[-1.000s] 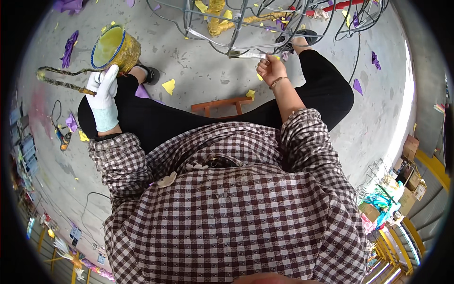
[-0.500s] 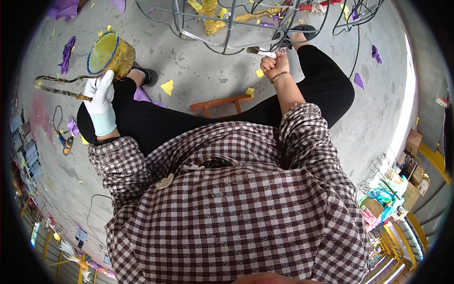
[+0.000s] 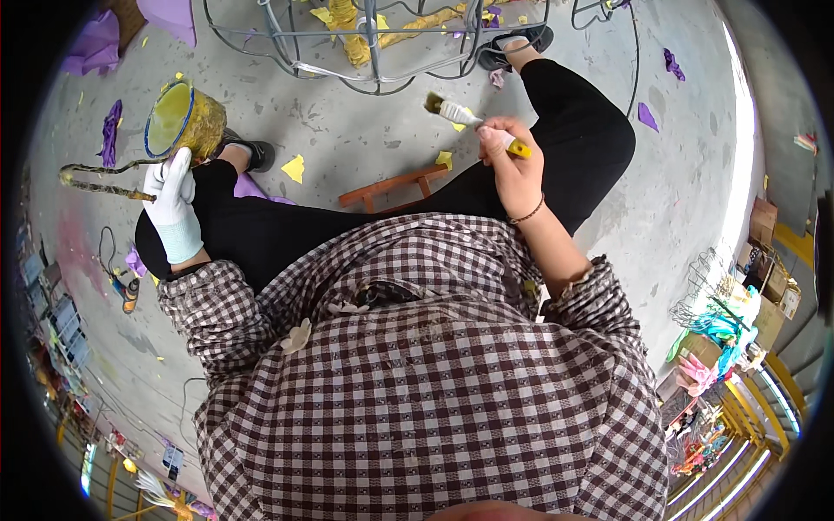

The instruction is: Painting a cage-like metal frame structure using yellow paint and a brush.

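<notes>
My left hand (image 3: 173, 196), in a white glove, is closed on a crusted yellow pot (image 3: 205, 127) with a blue rim, held out over my left knee. Pale yellow-green stuff shows inside the tilted pot, and its long looped handle (image 3: 104, 186) sticks out to the left past my fingers. My bare right hand (image 3: 516, 165) grips a paintbrush (image 3: 460, 113) with a white-wrapped handle and a yellow end. Its dark, yellowish bristles point up and left, apart from the grey wire frame (image 3: 375, 52) in front of me.
Yellow-wrapped bars (image 3: 351, 39) run within the wire frame. A low reddish-brown wooden piece (image 3: 391, 187) stands between my legs. Purple scraps (image 3: 110, 135) and yellow scraps (image 3: 294, 168) litter the grey floor. A power tool (image 3: 130, 295) with a cord lies at left; boxes (image 3: 764, 224) are stacked at right.
My right hand has drawn back toward me from the wire frame, bringing the paintbrush into fuller view. My left hand still holds the pot in about the same place.
</notes>
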The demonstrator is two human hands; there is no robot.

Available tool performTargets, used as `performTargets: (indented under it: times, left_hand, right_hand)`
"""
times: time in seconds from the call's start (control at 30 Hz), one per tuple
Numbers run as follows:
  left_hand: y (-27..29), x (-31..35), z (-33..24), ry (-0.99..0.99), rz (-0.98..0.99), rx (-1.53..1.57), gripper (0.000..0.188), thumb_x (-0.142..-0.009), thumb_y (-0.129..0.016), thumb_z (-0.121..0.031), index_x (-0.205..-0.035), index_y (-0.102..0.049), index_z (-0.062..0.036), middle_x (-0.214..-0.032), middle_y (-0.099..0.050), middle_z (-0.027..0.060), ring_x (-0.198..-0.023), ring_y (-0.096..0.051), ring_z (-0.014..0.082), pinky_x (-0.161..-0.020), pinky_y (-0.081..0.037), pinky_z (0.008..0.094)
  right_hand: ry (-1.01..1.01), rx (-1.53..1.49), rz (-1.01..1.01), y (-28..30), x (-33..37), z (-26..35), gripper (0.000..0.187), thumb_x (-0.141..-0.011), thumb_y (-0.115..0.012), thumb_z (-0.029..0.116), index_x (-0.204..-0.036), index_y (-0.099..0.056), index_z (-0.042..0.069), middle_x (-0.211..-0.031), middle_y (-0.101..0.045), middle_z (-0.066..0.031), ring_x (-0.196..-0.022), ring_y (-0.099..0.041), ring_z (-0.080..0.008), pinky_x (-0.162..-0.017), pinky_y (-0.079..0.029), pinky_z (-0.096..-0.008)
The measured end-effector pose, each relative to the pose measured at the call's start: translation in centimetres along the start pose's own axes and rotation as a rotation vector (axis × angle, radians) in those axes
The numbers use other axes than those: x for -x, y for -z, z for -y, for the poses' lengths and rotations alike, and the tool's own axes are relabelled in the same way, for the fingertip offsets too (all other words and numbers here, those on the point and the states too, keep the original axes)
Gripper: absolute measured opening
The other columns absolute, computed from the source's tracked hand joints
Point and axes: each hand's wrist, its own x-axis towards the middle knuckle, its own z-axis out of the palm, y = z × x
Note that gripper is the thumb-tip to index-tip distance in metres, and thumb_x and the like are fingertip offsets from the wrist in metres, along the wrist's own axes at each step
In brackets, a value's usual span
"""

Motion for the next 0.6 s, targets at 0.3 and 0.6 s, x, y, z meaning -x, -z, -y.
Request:
performTargets:
  times: [0.3, 0.6]
  left_hand:
    - [-0.2, 0.0, -0.4, 0.015, -0.012, 0.013, 0.024, -0.089, -0.069, -0.010, -0.075, -0.051, -0.0153, -0.064, -0.037, -0.0097, -0.051, -0.028, 0.0019, -0.050, -0.020, 0.0208]
    - [0.0, 0.1, -0.2, 0.022, -0.019, -0.030, 0.019, -0.091, -0.068, -0.012, -0.080, -0.053, -0.0151, -0.064, -0.036, -0.0105, -0.051, -0.026, 0.0016, -0.050, -0.019, 0.0207]
  right_hand:
    - [0.087, -0.119, -0.123, -2.1, -0.9, -0.1, 0.016, -0.096, -0.065, 0.019, -0.100, -0.062, 0.003, -0.080, -0.057, 0.0014, -0.065, -0.048, -0.0032, -0.059, -0.039, -0.0185]
    - [0.048, 0.080, 0.047, -3.2, -2.3, -0.6, 0.015, -0.094, -0.066, 0.015, -0.101, -0.062, 0.003, -0.086, -0.058, 0.0003, -0.064, -0.047, -0.0037, -0.059, -0.040, -0.0199]
